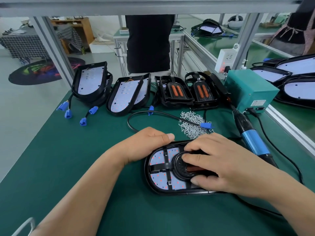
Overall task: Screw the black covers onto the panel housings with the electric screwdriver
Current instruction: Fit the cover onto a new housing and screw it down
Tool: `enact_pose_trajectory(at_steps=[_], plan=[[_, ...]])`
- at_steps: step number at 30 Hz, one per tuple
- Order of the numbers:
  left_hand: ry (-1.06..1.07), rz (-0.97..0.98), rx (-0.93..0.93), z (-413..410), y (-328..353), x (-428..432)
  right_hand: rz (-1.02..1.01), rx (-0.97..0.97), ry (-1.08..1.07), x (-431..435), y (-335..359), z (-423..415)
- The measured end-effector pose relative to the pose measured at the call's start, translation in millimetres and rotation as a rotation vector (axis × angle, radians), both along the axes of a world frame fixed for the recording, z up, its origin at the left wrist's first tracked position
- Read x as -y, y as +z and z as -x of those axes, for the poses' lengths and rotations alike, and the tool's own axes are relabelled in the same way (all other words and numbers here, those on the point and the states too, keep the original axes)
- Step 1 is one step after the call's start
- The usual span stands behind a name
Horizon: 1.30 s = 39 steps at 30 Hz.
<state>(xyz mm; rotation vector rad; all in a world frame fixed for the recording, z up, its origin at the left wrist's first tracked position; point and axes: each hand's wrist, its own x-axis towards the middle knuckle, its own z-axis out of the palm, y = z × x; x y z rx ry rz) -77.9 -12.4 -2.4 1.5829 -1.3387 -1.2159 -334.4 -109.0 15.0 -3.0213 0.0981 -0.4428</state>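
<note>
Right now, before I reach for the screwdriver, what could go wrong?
1. I see no screw in the cover yet; only the right hand holds it on the housing. Letting go for the screwdriver may let it shift.
2. A cable ends in a blue connector lying on the screws; if that cable belongs to this housing, moving the housing could scatter them.

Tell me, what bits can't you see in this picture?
All head view:
- The black cover: its right part hidden under the right hand.
- The panel housing: far rim covered by the left hand.
- The screwdriver: tip hidden behind the right hand.
- The teal box label: too small to read.
- The standing person: cut off by the shelf beam.
</note>
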Motion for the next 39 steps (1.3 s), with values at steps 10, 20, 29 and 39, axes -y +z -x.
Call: enact_pose_trajectory(at_steps=[10, 20, 29, 39], plan=[[-0.073, 0.072, 0.152, 0.4, -0.4, 0.7, -0.136, 0.024, -0.035, 0.7, -1.8, -4.1], [0.258, 0.221, 0.382, -8.9, -9.7, 25.0, -0.416, 0.120, -0.014, -8.6, -1.5, 6.9], [0.138, 0.236, 0.708, 6.1, -20.2, 54.6, -0.344, 0.096, -0.598, 57.8, -7.5, -23.1], [-0.090, 0.152, 1.063, 36.0, -2.0, 92.4, -0.327, 0.036, -0.633, 51.0, -20.5, -24.0]])
